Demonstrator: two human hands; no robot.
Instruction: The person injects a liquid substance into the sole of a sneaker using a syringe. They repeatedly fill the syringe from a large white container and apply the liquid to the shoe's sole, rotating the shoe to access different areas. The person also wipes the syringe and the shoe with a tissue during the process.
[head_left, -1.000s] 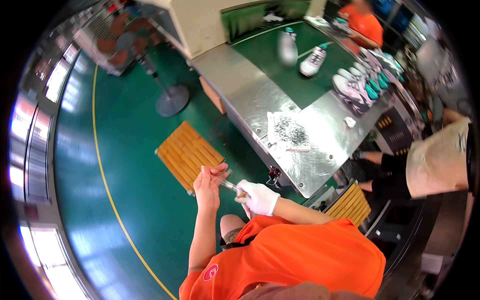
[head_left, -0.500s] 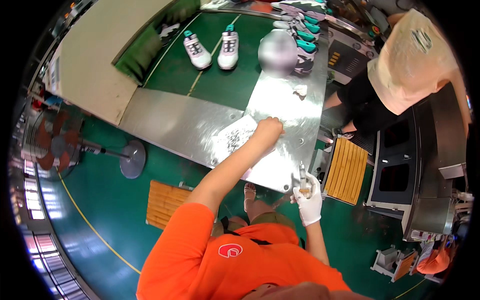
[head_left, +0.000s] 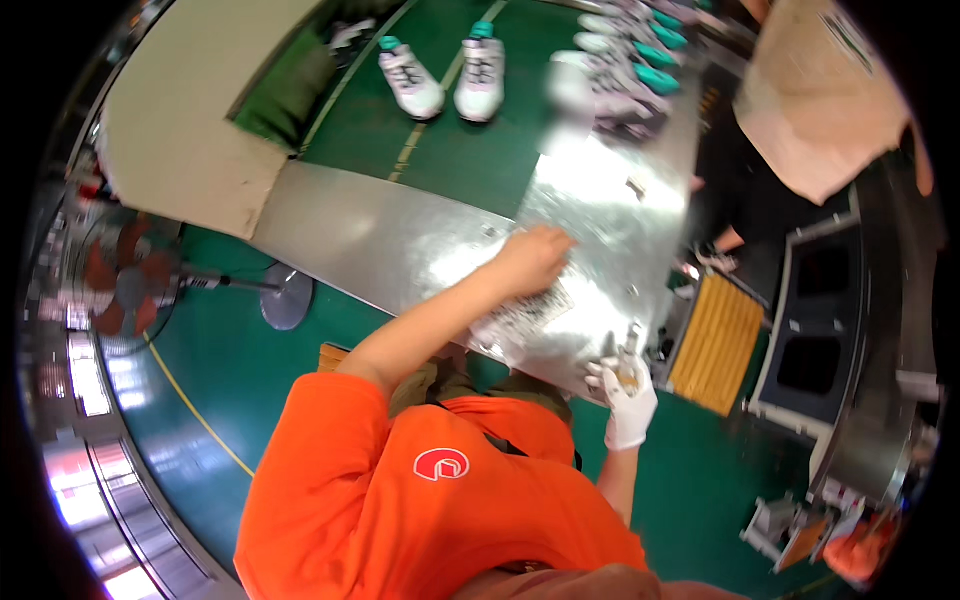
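Head view: work looks unfinished, left hand curled, contents unclear, near a speckled sheet, gloved right hand wrapped around a clear tube.

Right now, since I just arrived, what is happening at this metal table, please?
A person in an orange shirt is at the metal table. Their gloved right hand holds a syringe-like tool near its edge. Their bare left hand is over or beside a speckled sheet; whether it holds anything is unclear. Two white shoes stand on the green surface, with a row of shoes farther right.
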